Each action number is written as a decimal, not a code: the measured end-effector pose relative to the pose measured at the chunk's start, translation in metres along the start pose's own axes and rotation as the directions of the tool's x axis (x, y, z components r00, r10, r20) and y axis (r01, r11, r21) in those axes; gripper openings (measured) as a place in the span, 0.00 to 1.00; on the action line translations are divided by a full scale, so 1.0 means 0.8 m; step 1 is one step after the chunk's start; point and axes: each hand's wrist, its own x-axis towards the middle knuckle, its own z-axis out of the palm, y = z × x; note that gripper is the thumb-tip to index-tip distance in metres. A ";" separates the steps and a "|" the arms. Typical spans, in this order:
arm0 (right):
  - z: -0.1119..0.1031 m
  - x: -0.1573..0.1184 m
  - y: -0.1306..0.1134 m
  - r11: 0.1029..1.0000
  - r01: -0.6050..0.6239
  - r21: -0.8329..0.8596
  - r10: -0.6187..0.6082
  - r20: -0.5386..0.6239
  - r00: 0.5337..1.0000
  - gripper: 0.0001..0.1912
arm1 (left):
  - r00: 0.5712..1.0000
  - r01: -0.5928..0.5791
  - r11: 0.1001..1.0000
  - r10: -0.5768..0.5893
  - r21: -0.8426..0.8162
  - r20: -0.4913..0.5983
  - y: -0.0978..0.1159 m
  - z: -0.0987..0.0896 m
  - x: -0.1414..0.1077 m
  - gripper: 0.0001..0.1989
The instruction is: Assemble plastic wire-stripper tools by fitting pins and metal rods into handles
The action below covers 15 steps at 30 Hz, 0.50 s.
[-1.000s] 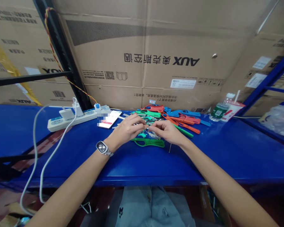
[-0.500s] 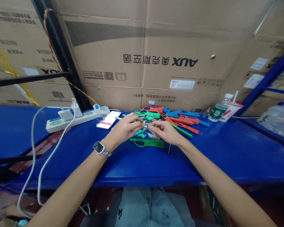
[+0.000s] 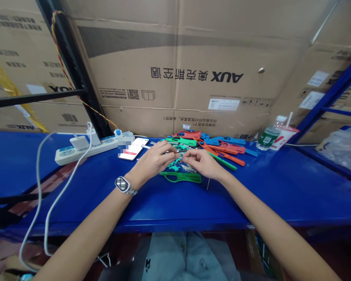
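Observation:
My left hand [image 3: 160, 157], with a watch [image 3: 122, 184] on its wrist, is closed in a pinch over the pile. Opposite it, my right hand [image 3: 203, 163] pinches too, fingertips close to the left ones. What they hold is too small to make out. Beneath the fingers lie small teal plastic pieces [image 3: 174, 168] and thin metal parts [image 3: 188, 168]. In front rests a green plastic shell with a finger loop [image 3: 190, 178]; behind is a similar green shell [image 3: 188, 141]. A pale rod [image 3: 146, 146] shows left of my left hand. A thin metal rod [image 3: 208, 184] lies below my right wrist.
Red [image 3: 190, 135], orange [image 3: 232, 158] and blue shells [image 3: 235, 140] lie behind and to the right. A phone [image 3: 133, 149] and power strip [image 3: 84, 147] sit left. A water bottle [image 3: 267, 136] and cup [image 3: 284, 137] stand right. A cardboard box [image 3: 193, 47] backs the blue table [image 3: 175, 207].
The camera view has shifted slightly, moving the scene a little to the left. My fingers have barely moved, and both hands remain in a pinch over the pile.

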 end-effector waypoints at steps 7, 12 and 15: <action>0.002 -0.002 0.002 0.988 0.055 -0.142 -0.072 -0.116 0.991 0.13 | 0.998 0.049 0.998 -0.047 -0.039 0.037 -0.004 0.002 -0.003 0.11; 0.002 -0.003 0.001 0.983 0.040 -0.181 -0.059 -0.101 0.993 0.14 | 0.998 0.047 0.997 -0.045 -0.069 0.036 -0.007 0.003 -0.004 0.09; 0.003 -0.002 0.000 0.992 0.050 -0.116 -0.056 -0.049 0.997 0.19 | 0.998 0.060 0.996 -0.058 -0.066 0.033 -0.005 0.003 -0.004 0.09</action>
